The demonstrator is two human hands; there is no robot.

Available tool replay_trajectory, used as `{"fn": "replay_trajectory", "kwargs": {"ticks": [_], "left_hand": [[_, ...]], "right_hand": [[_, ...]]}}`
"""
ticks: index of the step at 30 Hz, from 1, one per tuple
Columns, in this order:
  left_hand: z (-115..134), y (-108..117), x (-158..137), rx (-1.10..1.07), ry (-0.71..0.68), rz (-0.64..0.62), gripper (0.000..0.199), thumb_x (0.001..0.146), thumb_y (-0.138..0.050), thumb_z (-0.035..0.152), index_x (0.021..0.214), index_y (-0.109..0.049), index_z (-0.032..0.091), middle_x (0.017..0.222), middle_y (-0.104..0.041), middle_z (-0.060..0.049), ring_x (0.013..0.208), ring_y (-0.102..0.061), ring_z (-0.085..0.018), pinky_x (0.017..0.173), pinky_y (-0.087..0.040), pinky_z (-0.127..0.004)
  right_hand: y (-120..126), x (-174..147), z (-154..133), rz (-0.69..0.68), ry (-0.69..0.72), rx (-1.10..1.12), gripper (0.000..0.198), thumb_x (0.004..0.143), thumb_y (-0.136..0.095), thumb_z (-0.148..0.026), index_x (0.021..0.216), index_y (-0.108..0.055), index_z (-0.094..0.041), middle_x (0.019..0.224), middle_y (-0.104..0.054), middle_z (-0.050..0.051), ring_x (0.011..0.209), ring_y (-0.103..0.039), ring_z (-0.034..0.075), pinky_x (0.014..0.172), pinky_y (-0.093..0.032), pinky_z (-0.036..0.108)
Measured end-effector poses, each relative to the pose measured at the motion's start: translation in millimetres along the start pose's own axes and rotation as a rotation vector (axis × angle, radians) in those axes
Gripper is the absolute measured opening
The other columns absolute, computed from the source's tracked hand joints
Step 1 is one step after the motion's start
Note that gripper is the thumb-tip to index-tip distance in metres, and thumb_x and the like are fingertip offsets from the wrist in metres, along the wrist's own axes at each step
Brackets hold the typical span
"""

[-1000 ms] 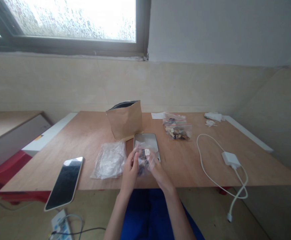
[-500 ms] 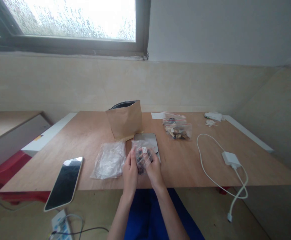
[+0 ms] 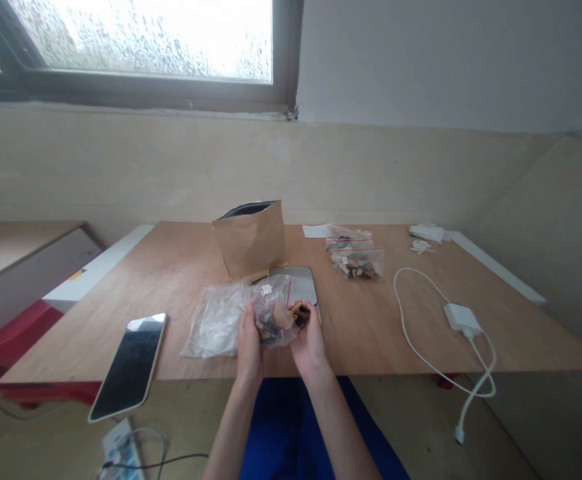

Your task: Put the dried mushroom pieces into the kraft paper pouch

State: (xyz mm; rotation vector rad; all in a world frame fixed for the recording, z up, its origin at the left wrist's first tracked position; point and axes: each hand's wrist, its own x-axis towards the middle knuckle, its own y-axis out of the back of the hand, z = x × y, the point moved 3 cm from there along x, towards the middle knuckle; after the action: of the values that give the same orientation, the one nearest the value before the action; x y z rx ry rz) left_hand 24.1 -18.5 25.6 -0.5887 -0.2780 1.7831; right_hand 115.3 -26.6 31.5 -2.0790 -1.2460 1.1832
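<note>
My left hand (image 3: pixel 249 343) grips a clear zip bag (image 3: pixel 265 305); my right hand (image 3: pixel 311 343) closes around brown dried pieces (image 3: pixel 301 315) at its mouth.
I'm handling them over the near part of the desk (image 3: pixel 381 333); in or out, I can't tell. The limp bag, I judge, calls for a steady left grip. Just beyond lies what looks like a silver-topped scale (image 3: pixel 304 283), then an open kraft pouch (image 3: pixel 253 243).

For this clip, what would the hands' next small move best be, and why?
Probably for the right hand to ease the brown pieces fully out while the left hand steadies the clear bag: those pieces show past its red strip, against the right hand's curled fingers, and darker pieces lie inside the bag.
</note>
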Motion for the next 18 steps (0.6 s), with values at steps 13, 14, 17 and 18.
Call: {"fn": "replay_trajectory", "kwargs": {"ticks": [13,14,17,18], "left_hand": [[23.5,-8.0,-14.7,0.367,-0.201,-0.105,0.040,0.078,-0.057,0.043,0.112,-0.063,0.023,0.076,-0.067,0.000,0.066,-0.059,-0.014,0.057,-0.044,-0.020],[25.0,-9.7,-16.9,0.369,-0.198,-0.124,0.039,0.077,-0.058,0.041,0.111,-0.064,0.023,0.074,-0.067,0.000,0.065,-0.059,-0.014,0.057,-0.044,-0.020],[25.9,-13.4,-21.0,0.378,-0.163,-0.179,0.036,0.074,-0.062,0.036,0.107,-0.066,0.021,0.066,-0.066,-0.001,0.063,-0.060,-0.016,0.055,-0.043,-0.021],[25.8,-14.3,-21.6,0.397,-0.159,-0.196,0.036,0.074,-0.062,0.035,0.107,-0.066,0.021,0.065,-0.066,-0.001,0.064,-0.061,-0.017,0.056,-0.044,-0.021]], "right_hand": [[11.6,9.8,3.6,-0.041,-0.070,0.008,0.016,0.074,-0.056,-0.033,0.072,-0.064,-0.019,0.070,-0.070,0.002,0.066,-0.066,0.018,0.061,-0.054,0.031],[11.8,9.6,3.4,-0.040,-0.060,0.012,0.017,0.073,-0.057,-0.035,0.072,-0.064,-0.019,0.070,-0.070,0.002,0.066,-0.066,0.018,0.061,-0.055,0.030],[13.2,9.8,3.4,-0.031,-0.077,0.010,0.022,0.072,-0.058,-0.040,0.073,-0.065,-0.019,0.069,-0.070,0.002,0.062,-0.065,0.017,0.058,-0.054,0.029],[13.7,10.1,3.4,-0.033,-0.088,0.001,0.023,0.072,-0.058,-0.041,0.074,-0.065,-0.019,0.068,-0.070,0.002,0.061,-0.065,0.017,0.056,-0.054,0.028]]}}
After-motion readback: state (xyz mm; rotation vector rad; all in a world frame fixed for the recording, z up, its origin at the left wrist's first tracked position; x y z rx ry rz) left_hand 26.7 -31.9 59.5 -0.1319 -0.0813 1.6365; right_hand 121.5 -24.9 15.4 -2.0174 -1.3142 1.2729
